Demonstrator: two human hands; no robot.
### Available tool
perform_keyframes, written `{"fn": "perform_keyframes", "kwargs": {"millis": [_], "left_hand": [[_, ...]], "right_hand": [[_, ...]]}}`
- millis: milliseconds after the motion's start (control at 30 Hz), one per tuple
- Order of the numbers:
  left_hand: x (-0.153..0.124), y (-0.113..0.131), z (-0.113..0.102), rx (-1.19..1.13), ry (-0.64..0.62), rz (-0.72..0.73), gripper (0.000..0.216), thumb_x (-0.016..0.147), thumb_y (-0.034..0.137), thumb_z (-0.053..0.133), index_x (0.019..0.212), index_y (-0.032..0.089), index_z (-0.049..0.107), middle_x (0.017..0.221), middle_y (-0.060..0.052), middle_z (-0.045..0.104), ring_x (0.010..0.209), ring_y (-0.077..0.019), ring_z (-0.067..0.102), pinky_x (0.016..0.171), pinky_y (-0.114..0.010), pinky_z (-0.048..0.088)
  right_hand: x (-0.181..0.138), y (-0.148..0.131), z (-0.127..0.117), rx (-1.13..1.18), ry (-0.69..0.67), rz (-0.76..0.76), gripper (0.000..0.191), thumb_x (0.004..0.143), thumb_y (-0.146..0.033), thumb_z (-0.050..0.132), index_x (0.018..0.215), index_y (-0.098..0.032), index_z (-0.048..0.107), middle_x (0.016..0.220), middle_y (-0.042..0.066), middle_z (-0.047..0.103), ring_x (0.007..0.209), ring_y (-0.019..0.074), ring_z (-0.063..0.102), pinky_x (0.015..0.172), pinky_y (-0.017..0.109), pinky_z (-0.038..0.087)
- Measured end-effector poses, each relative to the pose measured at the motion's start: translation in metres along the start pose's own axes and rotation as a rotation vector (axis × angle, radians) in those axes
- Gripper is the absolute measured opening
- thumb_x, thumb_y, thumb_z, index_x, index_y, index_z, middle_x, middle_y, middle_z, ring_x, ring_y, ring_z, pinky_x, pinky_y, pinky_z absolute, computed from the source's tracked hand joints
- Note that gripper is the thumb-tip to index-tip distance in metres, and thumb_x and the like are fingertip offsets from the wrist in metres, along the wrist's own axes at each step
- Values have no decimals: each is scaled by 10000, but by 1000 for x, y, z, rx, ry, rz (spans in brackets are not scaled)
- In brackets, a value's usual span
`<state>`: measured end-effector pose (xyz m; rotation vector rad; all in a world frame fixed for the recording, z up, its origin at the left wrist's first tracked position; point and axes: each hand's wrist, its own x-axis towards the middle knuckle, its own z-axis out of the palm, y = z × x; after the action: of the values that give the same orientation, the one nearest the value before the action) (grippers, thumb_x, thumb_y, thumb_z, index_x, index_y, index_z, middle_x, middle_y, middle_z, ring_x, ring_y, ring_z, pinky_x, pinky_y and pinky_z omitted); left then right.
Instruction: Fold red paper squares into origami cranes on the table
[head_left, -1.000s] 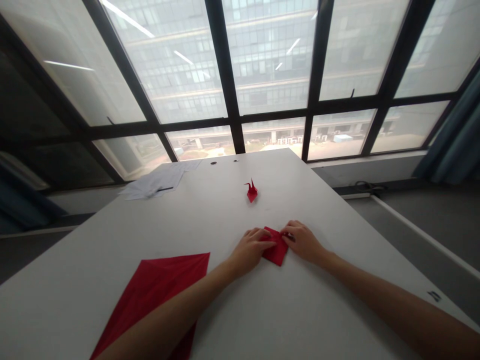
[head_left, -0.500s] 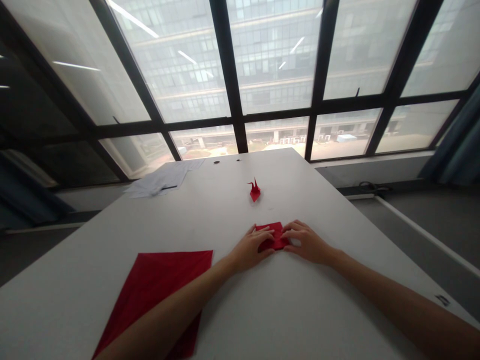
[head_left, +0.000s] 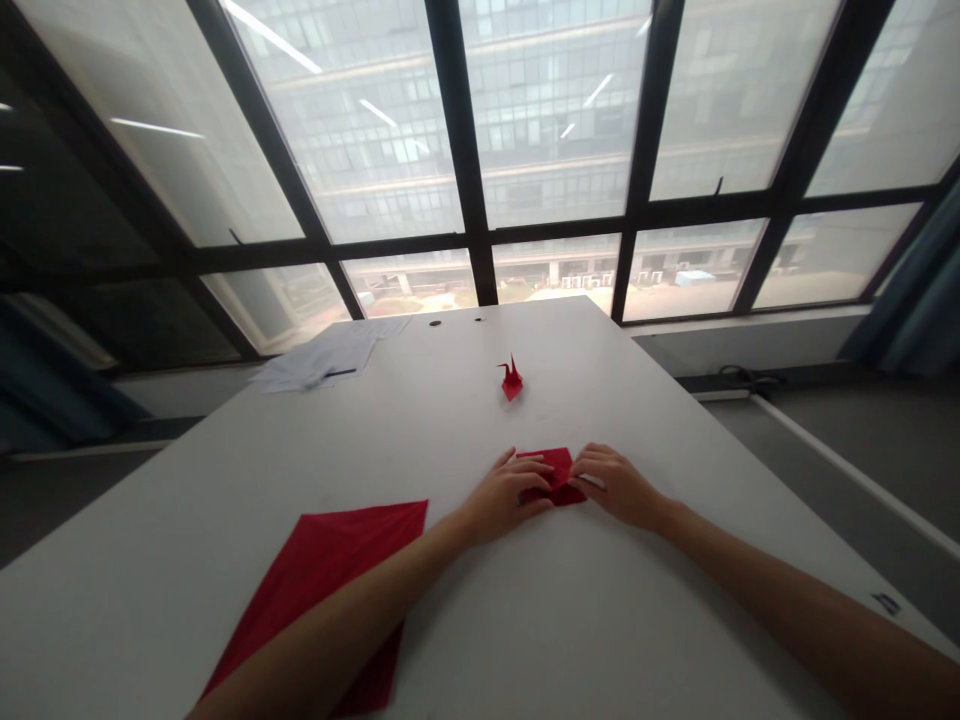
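I am watching the left hand (head_left: 506, 500) lying half open over the small folded red paper (head_left: 559, 460), its fingers loosely spread on top and its thumb lying apart at the near side; it seems to be steadying the paper rather than gripping it. The right hand (head_left: 619, 487) is closing more tightly, thumb and fingertips nearly meeting at the paper's right side, and I am reading that as a pinch on a lifted layer, though the fingers are hiding the exact contact. The paper is lying on the white table (head_left: 600, 620) between both hands, probably so that the flat surface is backing the folds.

Just beyond, a red paper crane (head_left: 511, 384) is standing upright, well apart from the fingers and perhaps serving as a model. Under the left forearm, a large red sheet (head_left: 322, 560) is spreading toward me; I cannot tell whether the arm is touching it. That side is leaving the left elbow less bare tabletop, while the right forearm is crossing open white surface. The table's right edge is slanting past well outside the right hand. Toward the far left edge, loose white papers (head_left: 300, 362) are lying with a dark pen (head_left: 337, 373) on them.
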<state>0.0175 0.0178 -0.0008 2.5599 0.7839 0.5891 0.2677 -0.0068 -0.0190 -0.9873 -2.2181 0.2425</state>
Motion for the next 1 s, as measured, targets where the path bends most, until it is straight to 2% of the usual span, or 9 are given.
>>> {"fn": "perform_keyframes", "kwargs": {"millis": [100,200,333,433,567,667,767,833,1000], "left_hand": [[0,-1,1,24,29,27,66,908,272,665,931,249,723,1169,-10,704,1118,-179,626,1177,-423,220],[1,0,2,82,54,23,97,914,262,653,860,232,728,1016,-26,713,1003,-185,625,1045,-367,368],[1,1,3,130,70,-42,150,915,230,636,1040,262,713,1017,-27,701,989,-204,597,951,-351,413],[2,1,4,131,73,-85,310,907,202,633,1211,263,646,1041,-29,703,989,-206,596,947,-353,418],[2,1,3,184,42,-44,197,920,192,610,1053,281,726,995,-17,694,959,-198,591,915,-341,421],[2,2,0,258,41,-15,197,930,195,597,1013,289,748,999,-26,692,956,-199,595,910,-348,429],[2,5,-3,334,53,8,269,951,148,539,1087,284,728,1098,-35,705,1040,-205,607,996,-385,412],[2,8,-3,368,54,36,336,976,137,482,1223,273,664,1246,-41,675,1193,-209,571,1103,-416,343],[-4,14,6,390,-65,68,555,1014,447,440,1515,227,346,1545,-88,420,1465,-235,322,1212,-475,188]], "right_hand": [[0,-4,1,-3,11,42,130,962,-219,566,919,-213,688,878,42,700,851,198,592,849,351,450],[1,-6,3,-7,2,96,177,942,-172,565,1064,-227,681,968,50,703,901,207,602,876,362,451],[4,-5,6,-20,-6,167,296,906,-134,573,1170,-237,659,978,47,700,900,211,602,876,371,460],[5,-4,7,-35,-2,184,277,876,-114,594,1116,-223,679,969,49,690,919,213,591,871,359,466],[5,-4,8,-59,-5,152,184,870,-107,610,937,-236,722,946,44,663,940,209,576,873,339,463],[5,-5,7,-82,-17,126,159,890,-146,620,913,-254,734,981,36,662,968,205,568,907,343,446],[4,-10,4,-145,-49,134,132,916,-230,627,972,-271,739,1002,35,662,987,209,562,922,359,427],[4,-15,2,-205,-79,144,147,929,-283,620,1023,-275,732,1017,45,656,993,216,557,918,369,419],[3,-25,1,-304,-114,148,232,940,-315,599,1146,-268,694,1076,76,643,1020,232,546,924,385,412]]}}
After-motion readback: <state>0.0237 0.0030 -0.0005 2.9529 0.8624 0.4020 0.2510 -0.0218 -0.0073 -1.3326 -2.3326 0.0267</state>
